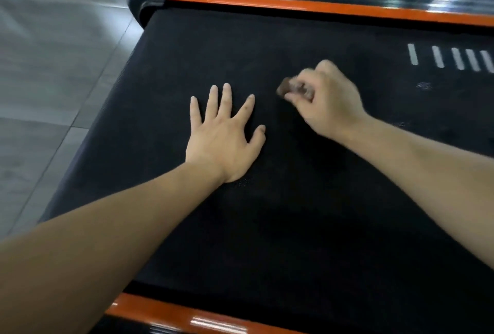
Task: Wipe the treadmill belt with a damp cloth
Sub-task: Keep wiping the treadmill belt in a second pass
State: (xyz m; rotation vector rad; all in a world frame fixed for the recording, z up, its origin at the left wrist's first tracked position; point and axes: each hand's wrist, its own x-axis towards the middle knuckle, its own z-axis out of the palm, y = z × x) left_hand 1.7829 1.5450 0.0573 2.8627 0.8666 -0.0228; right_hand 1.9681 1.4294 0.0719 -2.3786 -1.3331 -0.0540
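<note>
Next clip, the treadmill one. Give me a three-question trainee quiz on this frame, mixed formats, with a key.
1. True or false: the left hand lies flat on the belt with its fingers spread.
2. Multiple choice: the side rail along the far edge of the belt is A) blue, B) orange, C) white.
3. Short answer: which of the two hands grips the small brownish wad?

Key: 1 true. 2 B. 3 the right hand; the wad is too blurred to confirm as the cloth.
</note>
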